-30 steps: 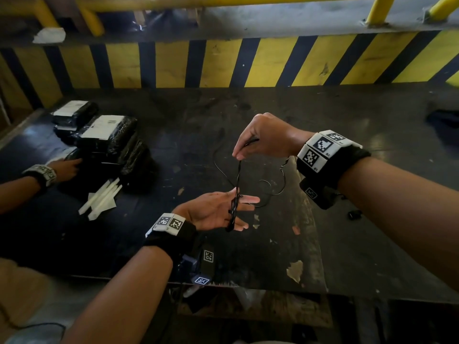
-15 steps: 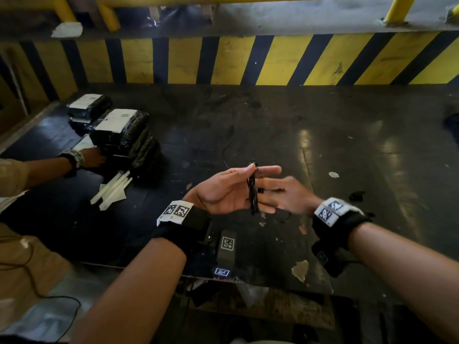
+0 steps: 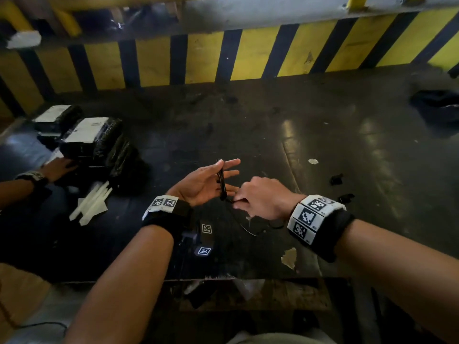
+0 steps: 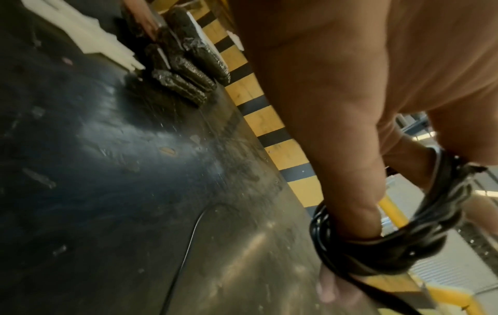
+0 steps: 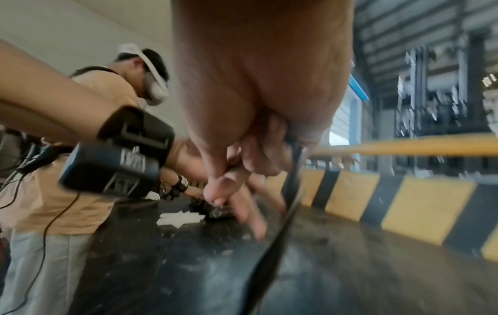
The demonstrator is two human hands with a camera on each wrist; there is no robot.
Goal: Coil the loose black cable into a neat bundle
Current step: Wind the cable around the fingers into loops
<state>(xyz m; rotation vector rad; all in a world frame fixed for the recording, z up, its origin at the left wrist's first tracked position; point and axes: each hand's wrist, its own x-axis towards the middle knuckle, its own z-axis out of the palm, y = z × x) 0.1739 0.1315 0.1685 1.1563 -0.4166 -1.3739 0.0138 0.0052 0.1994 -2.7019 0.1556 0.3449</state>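
Right hand (image 3: pixel 260 197): fingers curled, pinching the loose end of the black cable (image 3: pixel 221 180) just beside the left palm. Free tail sags from the pinch onto the dark table (image 3: pixel 323 150) below. Left hand (image 3: pixel 203 183): palm up, fingers straight and spread, cable wound in several tight turns around them; the left wrist view shows the loops (image 4: pixel 399 240) encircling the fingers. Beyond, at left: white strips (image 3: pixel 92 202), then plastic-wrapped black bundles (image 3: pixel 99 142), another person's hand (image 3: pixel 58 167) on them. Farthest: yellow-and-black striped barrier (image 3: pixel 248 55).

Thin black cable (image 3: pixel 221 181), coiled around straight left-hand fingers (image 3: pixel 229 165)
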